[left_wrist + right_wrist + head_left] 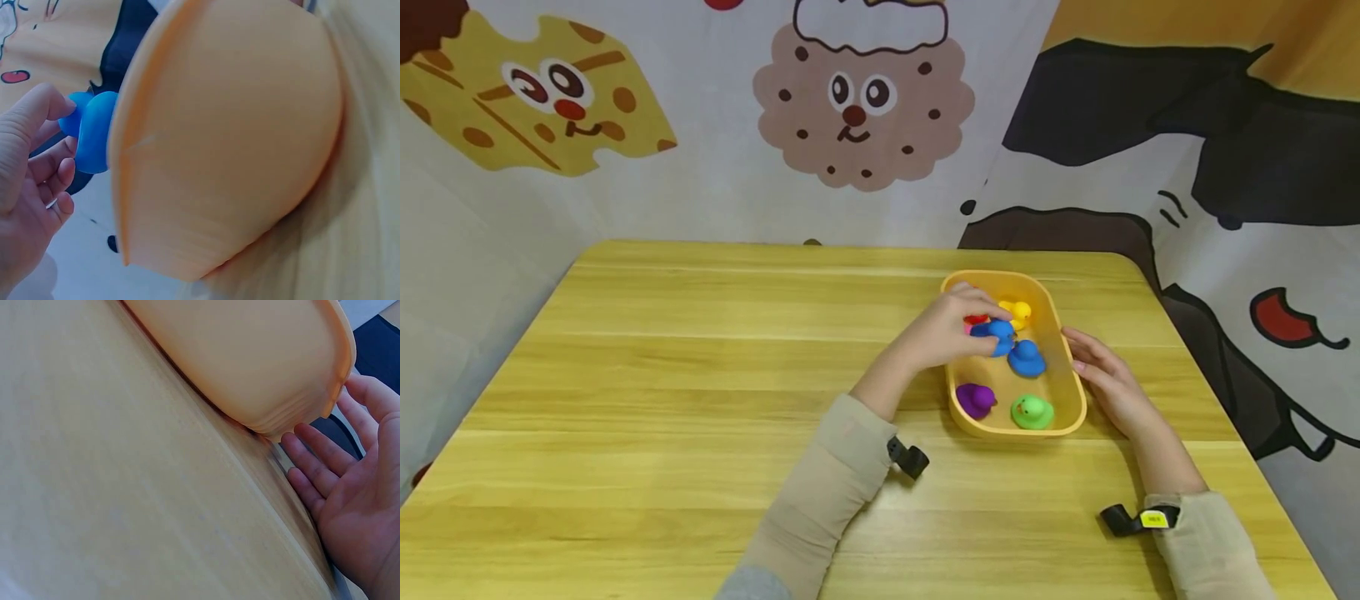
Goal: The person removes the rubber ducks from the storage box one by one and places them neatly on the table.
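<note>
My left hand pinches a blue toy duck above the yellow plastic bin. In the left wrist view, that blue duck shows beside the bin's rim, thumb and fingers on it. Inside the bin lie a second blue duck, a purple duck, a green duck and a yellow duck. Something red shows partly behind my left fingers. My right hand rests against the bin's right side with its fingers extended; the right wrist view shows the fingertips at the bin's wall.
The bin stands on a wood-grain table, towards its back right. Behind the table hangs a cloth printed with cartoon figures. A small black camera is strapped to each wrist.
</note>
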A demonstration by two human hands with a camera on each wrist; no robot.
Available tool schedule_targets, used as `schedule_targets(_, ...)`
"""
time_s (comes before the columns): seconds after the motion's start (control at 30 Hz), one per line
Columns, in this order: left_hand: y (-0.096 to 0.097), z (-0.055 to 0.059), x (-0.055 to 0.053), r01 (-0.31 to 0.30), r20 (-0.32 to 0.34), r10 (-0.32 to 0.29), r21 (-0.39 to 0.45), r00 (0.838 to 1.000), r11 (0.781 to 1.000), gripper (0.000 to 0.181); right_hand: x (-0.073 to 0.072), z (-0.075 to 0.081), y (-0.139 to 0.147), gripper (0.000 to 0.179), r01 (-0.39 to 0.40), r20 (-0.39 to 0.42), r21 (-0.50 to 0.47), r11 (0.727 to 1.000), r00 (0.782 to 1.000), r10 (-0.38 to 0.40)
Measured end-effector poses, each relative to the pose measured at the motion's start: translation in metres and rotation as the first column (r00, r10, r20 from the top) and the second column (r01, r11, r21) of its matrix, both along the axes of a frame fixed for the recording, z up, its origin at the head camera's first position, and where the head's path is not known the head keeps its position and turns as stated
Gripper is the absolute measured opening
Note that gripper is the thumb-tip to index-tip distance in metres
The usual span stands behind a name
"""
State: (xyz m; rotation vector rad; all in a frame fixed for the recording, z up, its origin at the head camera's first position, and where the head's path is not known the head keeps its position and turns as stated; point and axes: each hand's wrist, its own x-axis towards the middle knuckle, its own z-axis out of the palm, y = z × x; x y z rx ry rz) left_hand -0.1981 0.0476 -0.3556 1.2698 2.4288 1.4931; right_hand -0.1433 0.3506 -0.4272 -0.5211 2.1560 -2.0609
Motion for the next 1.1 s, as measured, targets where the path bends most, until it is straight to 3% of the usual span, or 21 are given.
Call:
schedule_targets(0.53, -0.029, 0.012, -0.003, -0.058, -0.029, 0.060, 0.077, 0.998, 0.995, 0.031, 0.002, -0.001, 0.000, 0.046, 0.000, 0.016, -0.016, 1.000, 1.000, 0.001)
schedule_targets(0.67, -0.037, 0.014, -0.004, -0.079, 0.005, 0.079, 0.099, 0.997, 0.992, 0.032, 0.002, -0.001, 0.000, 0.046, -0.002, 0.012, -0.020, 1.000, 1.000, 0.002)
schedule_targets(0.8, -0.047, 0.015, -0.007, -0.098, 0.031, 0.096, 0.100, 0.995, 0.990, 0.033, 0.002, -0.001, 0.000, 0.046, -0.004, 0.013, -0.019, 1.000, 1.000, 0.005)
schedule_targets(1.1, -0.067, 0.008, -0.016, -0.098, 0.003, 0.099, 0.109, 0.995, 0.989, 0.031, 0.001, 0.000, 0.001, 0.046, 0.001, 0.013, -0.013, 1.000, 1.000, 0.000)
